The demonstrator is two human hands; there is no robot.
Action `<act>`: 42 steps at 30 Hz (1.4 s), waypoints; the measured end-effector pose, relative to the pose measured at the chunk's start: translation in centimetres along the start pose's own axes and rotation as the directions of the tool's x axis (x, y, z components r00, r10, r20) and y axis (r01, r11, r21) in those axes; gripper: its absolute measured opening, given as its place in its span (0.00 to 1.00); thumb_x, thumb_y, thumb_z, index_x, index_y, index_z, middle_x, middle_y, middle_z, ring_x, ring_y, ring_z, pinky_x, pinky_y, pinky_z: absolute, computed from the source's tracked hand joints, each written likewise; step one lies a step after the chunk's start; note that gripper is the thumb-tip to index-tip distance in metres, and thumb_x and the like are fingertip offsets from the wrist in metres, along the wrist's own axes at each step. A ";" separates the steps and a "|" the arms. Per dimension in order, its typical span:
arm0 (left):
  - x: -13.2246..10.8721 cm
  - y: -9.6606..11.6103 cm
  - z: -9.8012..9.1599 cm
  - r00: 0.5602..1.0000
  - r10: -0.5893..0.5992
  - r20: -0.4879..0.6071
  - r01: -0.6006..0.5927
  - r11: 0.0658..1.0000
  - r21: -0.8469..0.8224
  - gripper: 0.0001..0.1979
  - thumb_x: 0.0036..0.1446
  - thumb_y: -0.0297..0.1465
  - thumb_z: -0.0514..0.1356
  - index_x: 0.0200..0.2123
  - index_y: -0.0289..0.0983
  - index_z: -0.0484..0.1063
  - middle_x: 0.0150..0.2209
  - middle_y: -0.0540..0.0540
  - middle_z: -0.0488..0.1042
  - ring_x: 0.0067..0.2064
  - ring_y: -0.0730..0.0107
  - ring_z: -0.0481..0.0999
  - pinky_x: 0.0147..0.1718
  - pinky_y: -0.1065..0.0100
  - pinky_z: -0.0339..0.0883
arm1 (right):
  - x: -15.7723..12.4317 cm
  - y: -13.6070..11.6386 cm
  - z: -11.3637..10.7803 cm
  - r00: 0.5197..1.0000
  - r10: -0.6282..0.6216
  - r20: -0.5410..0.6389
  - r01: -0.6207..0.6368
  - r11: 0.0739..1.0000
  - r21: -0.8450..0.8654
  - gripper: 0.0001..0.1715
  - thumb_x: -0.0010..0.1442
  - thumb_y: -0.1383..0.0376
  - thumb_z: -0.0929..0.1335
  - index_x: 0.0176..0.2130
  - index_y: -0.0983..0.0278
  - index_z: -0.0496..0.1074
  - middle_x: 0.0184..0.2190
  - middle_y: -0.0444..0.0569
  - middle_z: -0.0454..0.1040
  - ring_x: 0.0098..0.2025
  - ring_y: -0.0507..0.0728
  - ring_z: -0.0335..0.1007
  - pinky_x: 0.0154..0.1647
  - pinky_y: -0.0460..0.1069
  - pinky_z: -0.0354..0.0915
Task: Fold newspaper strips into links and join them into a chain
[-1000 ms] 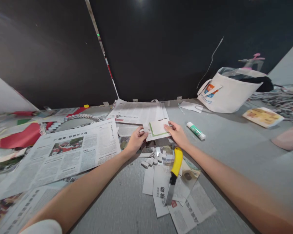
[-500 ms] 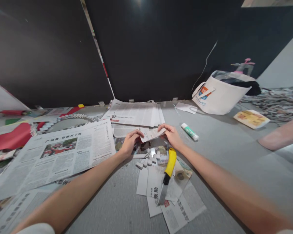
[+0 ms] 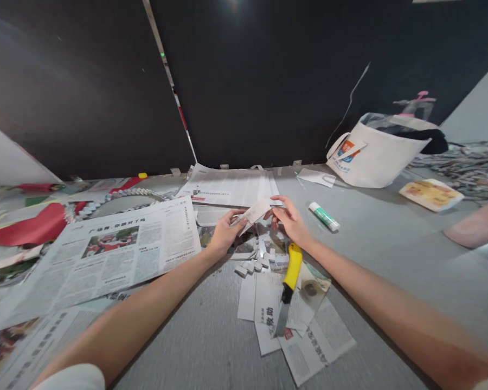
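Note:
My left hand (image 3: 225, 234) pinches the lower left end of a small strip of newsprint (image 3: 254, 215). At the strip's upper right end, the fingers of my right hand (image 3: 288, 221) are closed on it. Below my hands lies a short chain of folded paper pieces (image 3: 252, 265). A yellow-handled knife (image 3: 293, 268) rests with its blade out on several cut newspaper pieces (image 3: 317, 344). A green and white glue stick (image 3: 324, 216) lies to the right of my right hand.
Newspaper sheets (image 3: 117, 252) spread over the left, with red paper (image 3: 34, 227) and a folded-paper chain (image 3: 100, 205) beyond. A white bag (image 3: 380, 154) stands at the back right near a yellow-and-white packet (image 3: 431, 195). Part of another person's skin (image 3: 477, 222) shows at the right edge.
The paper strip has turned, so its right end points more upward and away. My right hand's fingers have shifted on that end. The whole view has moved slightly.

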State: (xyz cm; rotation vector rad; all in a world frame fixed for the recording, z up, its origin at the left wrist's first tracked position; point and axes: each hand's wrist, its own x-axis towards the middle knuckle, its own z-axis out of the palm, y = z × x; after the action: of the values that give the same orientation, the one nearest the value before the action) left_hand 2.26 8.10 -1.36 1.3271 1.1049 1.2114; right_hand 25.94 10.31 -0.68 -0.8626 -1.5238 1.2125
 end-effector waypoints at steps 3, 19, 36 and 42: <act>0.0 -0.2 -0.1 0.997 -0.021 -0.078 0.017 0.998 -0.057 0.30 0.52 0.49 0.76 0.52 0.36 0.79 0.46 0.40 0.83 0.43 0.61 0.82 0.39 0.65 0.74 | -0.4 0.1 0.0 0.993 -0.117 -0.001 0.117 0.993 0.003 0.23 0.71 0.48 0.68 0.58 0.56 0.66 0.39 0.47 0.82 0.26 0.54 0.70 0.31 0.50 0.69; -0.4 0.6 0.4 1.000 -0.008 0.024 0.010 0.998 -0.055 0.36 0.48 0.51 0.77 0.52 0.34 0.76 0.39 0.43 0.84 0.37 0.64 0.82 0.35 0.66 0.74 | -0.7 0.2 -0.2 0.993 -0.043 0.111 0.060 0.986 -0.155 0.29 0.73 0.48 0.66 0.62 0.61 0.80 0.30 0.49 0.80 0.31 0.59 0.74 0.37 0.53 0.70; -0.4 1.0 0.5 0.993 -0.094 0.077 0.096 0.995 -0.026 0.38 0.51 0.60 0.71 0.52 0.36 0.72 0.30 0.47 0.82 0.24 0.70 0.76 0.22 0.70 0.67 | -0.9 0.1 -0.4 0.977 -0.026 0.211 0.064 0.983 -0.173 0.28 0.74 0.51 0.66 0.64 0.58 0.79 0.32 0.49 0.79 0.32 0.57 0.74 0.33 0.51 0.67; -0.6 1.1 0.6 0.994 -0.080 0.074 0.083 0.995 -0.049 0.37 0.50 0.58 0.73 0.51 0.36 0.73 0.32 0.46 0.83 0.27 0.68 0.79 0.25 0.69 0.71 | -0.9 0.2 -0.5 0.980 -0.014 0.201 0.054 0.979 -0.196 0.29 0.74 0.51 0.66 0.66 0.59 0.77 0.31 0.49 0.79 0.31 0.57 0.71 0.31 0.50 0.65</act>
State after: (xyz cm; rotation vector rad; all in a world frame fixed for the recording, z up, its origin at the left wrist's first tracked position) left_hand 2.84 7.34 -0.31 1.2650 1.0593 1.1165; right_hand 26.69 9.62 -1.07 -0.8615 -1.8398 1.1615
